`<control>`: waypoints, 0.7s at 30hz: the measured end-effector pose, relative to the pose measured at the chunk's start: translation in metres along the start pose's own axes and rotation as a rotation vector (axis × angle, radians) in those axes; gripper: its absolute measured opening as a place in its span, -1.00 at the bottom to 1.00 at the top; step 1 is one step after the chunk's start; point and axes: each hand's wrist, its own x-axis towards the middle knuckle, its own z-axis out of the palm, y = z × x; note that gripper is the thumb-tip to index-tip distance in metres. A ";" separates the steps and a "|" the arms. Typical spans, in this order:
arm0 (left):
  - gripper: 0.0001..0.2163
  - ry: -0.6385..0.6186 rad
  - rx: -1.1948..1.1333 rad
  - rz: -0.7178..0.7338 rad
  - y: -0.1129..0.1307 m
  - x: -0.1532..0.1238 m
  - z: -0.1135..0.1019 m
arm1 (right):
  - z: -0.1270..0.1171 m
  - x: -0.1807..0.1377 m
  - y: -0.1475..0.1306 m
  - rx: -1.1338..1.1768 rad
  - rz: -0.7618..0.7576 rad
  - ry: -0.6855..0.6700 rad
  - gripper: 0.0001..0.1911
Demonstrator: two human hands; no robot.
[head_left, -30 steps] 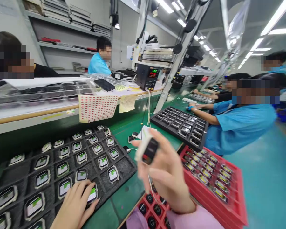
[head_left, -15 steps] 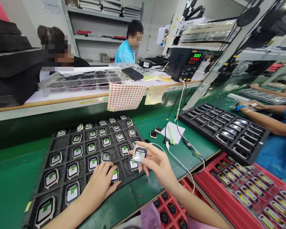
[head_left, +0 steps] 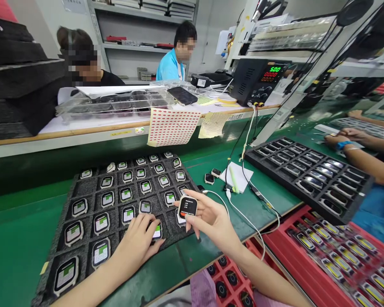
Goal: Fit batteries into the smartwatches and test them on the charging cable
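My right hand (head_left: pixel 211 215) holds a square smartwatch (head_left: pixel 187 208) without a strap between thumb and fingers, above the near right edge of a black foam tray (head_left: pixel 166 160). Its screen is dark with small white text and a red bar at the bottom. My left hand (head_left: pixel 141 241) lies over the tray's near side, with thumb and fingers around the edges of another smartwatch (head_left: pixel 157 230) that shows a green and white screen. Rows of similar watches, most with green and white screens, sit in the tray's compartments.
Two small watches (head_left: pixel 209 178), white paper (head_left: pixel 240 177) with a green pen, and cables lie right of the tray. A second black tray (head_left: pixel 307 166) and red trays (head_left: pixel 284 236) stand further right. A power supply (head_left: pixel 256 83) sits on the shelf. A co-worker's arms (head_left: pixel 365 147) are at right.
The screen of the watch in my right hand has gone from a pale display to dark with text and a red bar. The view has shifted slightly; both hands keep their places.
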 end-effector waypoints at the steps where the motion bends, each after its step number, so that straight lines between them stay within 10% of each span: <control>1: -0.72 -0.001 0.002 -0.001 0.000 0.000 0.000 | 0.000 0.000 0.001 0.002 0.001 0.004 -0.49; 13: -0.72 -0.010 0.004 -0.003 0.000 -0.001 0.000 | -0.005 -0.002 0.005 -0.001 -0.004 0.056 -0.68; 21: -0.71 -0.019 0.014 0.008 -0.001 0.000 0.000 | -0.014 -0.007 0.004 0.055 0.015 -0.114 -0.39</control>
